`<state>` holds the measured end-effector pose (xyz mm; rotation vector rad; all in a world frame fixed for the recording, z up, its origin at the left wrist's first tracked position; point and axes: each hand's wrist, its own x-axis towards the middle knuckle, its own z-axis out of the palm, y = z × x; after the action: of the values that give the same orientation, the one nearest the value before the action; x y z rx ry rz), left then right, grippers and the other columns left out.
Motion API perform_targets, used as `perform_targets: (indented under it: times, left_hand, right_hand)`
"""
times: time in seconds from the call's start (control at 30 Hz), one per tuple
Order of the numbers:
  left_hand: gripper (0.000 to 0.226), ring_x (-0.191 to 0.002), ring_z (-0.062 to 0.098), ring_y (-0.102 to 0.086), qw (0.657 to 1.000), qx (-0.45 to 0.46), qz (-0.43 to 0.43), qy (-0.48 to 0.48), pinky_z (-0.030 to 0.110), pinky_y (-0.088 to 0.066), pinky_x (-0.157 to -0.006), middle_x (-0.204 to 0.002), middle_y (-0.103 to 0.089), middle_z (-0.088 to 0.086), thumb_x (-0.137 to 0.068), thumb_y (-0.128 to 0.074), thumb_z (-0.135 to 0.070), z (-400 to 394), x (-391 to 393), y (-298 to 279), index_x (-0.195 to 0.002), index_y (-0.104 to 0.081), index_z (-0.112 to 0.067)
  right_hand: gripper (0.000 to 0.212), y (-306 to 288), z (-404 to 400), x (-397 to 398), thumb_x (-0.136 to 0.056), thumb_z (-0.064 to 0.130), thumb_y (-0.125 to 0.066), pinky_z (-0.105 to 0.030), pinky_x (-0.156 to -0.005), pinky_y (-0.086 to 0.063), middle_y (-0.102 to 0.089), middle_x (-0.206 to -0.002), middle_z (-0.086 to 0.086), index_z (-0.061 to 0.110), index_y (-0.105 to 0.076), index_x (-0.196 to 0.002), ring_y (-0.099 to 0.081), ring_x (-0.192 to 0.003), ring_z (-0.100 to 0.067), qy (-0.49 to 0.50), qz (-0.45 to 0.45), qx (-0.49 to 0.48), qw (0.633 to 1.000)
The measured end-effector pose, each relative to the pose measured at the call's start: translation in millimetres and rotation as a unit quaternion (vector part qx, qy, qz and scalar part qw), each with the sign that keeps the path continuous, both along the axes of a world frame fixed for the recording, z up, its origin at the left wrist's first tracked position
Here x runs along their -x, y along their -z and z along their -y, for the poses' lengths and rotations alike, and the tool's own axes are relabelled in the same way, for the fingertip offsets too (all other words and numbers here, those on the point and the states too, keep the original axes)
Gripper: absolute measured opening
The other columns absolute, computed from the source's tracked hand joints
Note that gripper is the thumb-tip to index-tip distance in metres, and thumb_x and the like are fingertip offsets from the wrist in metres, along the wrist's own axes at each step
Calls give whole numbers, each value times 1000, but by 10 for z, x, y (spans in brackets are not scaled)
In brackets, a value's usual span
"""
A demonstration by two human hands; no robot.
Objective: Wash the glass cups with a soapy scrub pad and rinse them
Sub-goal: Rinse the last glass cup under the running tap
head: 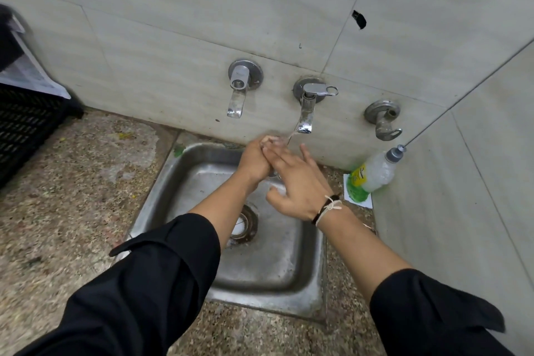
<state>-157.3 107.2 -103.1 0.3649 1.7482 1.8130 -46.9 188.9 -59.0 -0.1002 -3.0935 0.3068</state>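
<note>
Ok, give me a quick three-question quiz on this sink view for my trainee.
1. True or false: water from the middle tap runs onto the left hand and right hand.
2. Where does the soap bottle stand? A) inside the sink; B) right of the sink, by the wall; C) left of the sink.
3. Fill in: the cord bands sit on the ___ wrist.

Key: 1 true; 2 B; 3 right.
</note>
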Motion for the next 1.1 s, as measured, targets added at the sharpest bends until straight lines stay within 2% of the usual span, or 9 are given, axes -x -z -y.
perform_targets:
  times: [0.07, 0.17, 0.27, 0.4, 0.67, 0.77, 0.9, 0.97, 1.1]
  left_hand:
    - [19, -72, 6, -69, 1000, 12, -8, 28, 18, -52, -62, -85, -74, -3, -95, -63, -1, -1, -1, -7, -95, -69, -19]
    - [15, -93, 13, -74, 997, 33, -43, 49, 26, -57, -80, -97, -78, -6, -92, -66, -14, -13, -33, 56, -99, -74, -25]
    - [9, -80, 15, -69, 994, 53, -67, 66, 27, -54, -68, -79, -74, -8, -84, -69, -13, -3, -26, 24, -81, -71, -22]
    - [22, -81, 16, -72, 991, 89, -71, 66, 42, -59, -76, -89, -78, 2, -75, -70, -23, -15, -14, 71, -94, -75, -11]
    - [16, -69, 6, -64, 990, 89, -76, 72, 25, -52, -66, -73, -71, -8, -70, -78, -12, 17, 22, 128, -74, -67, -23]
    - [8, -62, 7, -60, 997, 66, -5, 32, 23, -48, -59, -64, -66, -8, -67, -72, -19, 23, 10, 29, -64, -66, -23]
    - [4, -57, 12, -66, 981, 16, 188, -43, 21, -49, -49, -71, -69, 0, -83, -71, -13, -74, 135, -154, -81, -74, -15]
    - [8, -57, 13, -68, 961, 2, 275, -26, 22, -51, -49, -78, -70, 3, -90, -70, -19, -85, 173, -183, -96, -73, -13]
    - [39, -93, 17, -72, 972, -15, 227, 53, 32, -56, -75, -104, -76, 0, -88, -72, -51, -4, 197, -56, -115, -74, -22]
  right_hand:
    - [86, -22, -43, -8, -76, 48, -40, -51, -125, -2, -34, -161, -4, 18, -31, -157, -26, -151, -17, 6, -13, -3, 1000]
    - [86, -24, -59, 26, -75, 48, -39, -43, -127, -6, -37, -160, -9, 13, -37, -154, -26, -151, -19, 15, -4, 12, 1000]
    - [82, -26, -54, 6, -76, 41, -45, -38, -126, -11, -38, -159, -7, 14, -39, -153, -29, -150, -17, -2, -4, 44, 999]
    - [81, -16, -96, -16, -75, 41, -46, -34, -125, -17, -44, -155, -13, 9, -43, -150, -38, -145, -23, 3, 1, 42, 999]
    - [77, -8, -136, 54, -74, 37, -38, -36, -123, -22, -51, -149, -13, 10, -50, -146, -48, -138, -24, 13, 21, 40, 999]
    - [72, -35, -122, 149, -77, 41, -37, -38, -113, -38, -57, -140, -15, 11, -54, -141, -54, -126, -29, 58, 32, 109, 992]
    - [59, -59, -38, 216, -98, 19, -59, -14, -104, -31, -47, -141, 4, 16, -34, -152, -44, -129, -4, 132, 6, 416, 900]
    - [64, 89, -32, 242, -98, 19, -64, -8, -102, -35, -49, -135, 18, 18, -29, -152, -47, -123, 9, 149, -3, 481, 864]
    - [60, 337, -75, 338, -86, 62, -62, -48, -106, -49, -65, -132, 0, 29, -56, -136, -64, -120, -17, 259, -22, 553, 792]
